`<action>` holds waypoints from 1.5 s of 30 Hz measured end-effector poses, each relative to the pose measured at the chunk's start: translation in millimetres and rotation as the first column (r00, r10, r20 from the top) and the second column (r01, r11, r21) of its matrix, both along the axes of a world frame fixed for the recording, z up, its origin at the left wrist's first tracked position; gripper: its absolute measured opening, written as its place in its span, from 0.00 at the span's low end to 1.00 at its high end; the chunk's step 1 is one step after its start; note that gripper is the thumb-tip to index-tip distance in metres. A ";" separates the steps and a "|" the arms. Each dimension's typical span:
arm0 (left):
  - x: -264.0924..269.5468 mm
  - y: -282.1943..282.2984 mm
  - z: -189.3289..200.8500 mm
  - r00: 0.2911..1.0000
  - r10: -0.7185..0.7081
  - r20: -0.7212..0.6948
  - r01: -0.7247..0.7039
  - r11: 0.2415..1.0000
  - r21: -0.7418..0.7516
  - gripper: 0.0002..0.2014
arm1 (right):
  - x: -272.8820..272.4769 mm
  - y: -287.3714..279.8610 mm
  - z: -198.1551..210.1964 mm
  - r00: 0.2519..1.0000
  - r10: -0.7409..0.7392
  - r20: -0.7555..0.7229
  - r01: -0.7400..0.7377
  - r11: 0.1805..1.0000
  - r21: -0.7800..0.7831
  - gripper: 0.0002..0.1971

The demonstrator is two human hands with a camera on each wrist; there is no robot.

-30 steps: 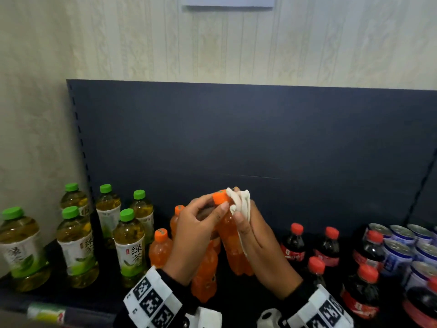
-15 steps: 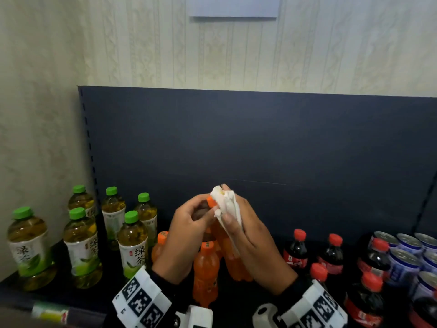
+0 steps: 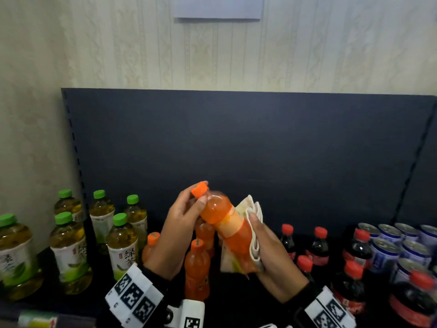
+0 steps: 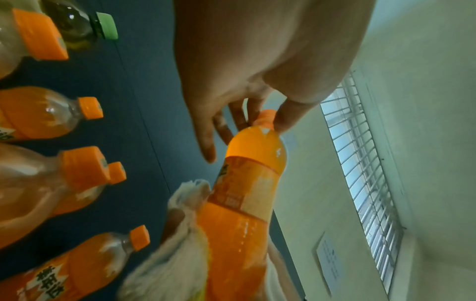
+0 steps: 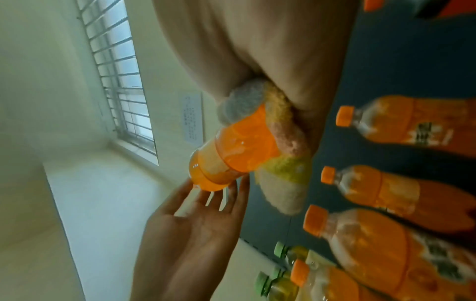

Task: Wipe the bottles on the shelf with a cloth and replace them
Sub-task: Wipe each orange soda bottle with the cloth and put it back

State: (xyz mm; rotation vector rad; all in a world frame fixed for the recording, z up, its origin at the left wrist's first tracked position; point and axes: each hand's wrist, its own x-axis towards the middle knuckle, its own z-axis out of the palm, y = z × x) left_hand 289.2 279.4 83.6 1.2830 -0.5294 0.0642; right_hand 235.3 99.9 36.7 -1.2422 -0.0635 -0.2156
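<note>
Your left hand [image 3: 182, 223] pinches the cap of the orange bottle [image 3: 227, 226], tilted above the shelf [image 3: 267, 287]; your right hand [image 3: 272, 254] clasps the cloth [image 3: 254, 209] around its lower body. Full, probably slick: grip the label band.

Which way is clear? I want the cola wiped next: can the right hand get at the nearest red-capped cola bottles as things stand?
Probably not yet: the right hand is wrapped with the cloth round the orange bottle. The cola bottles stand just beside it with nothing between, so once freed the way looks clear.
</note>
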 end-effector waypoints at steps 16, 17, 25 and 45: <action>-4.3 -10.1 -4.4 0.968 0.196 0.159 -0.204 0.979 0.032 0.14 | -26.2 -0.2 -12.6 0.980 -0.157 0.126 0.189 0.931 -0.314 0.28; -4.4 -8.8 -4.2 0.965 0.198 0.174 -0.208 0.977 0.039 0.14 | -26.4 0.8 -12.8 0.981 -0.149 0.123 0.183 0.922 -0.342 0.28; -14.0 -3.2 2.0 0.993 0.036 0.108 -0.043 0.998 0.055 0.15 | -25.9 12.7 3.5 0.959 -0.085 0.270 0.217 0.834 -0.507 0.19; -27.0 -14.9 -9.8 0.994 0.076 0.074 -0.082 0.994 0.077 0.12 | -25.1 20.6 17.1 0.925 -0.059 0.374 0.321 0.646 -0.693 0.24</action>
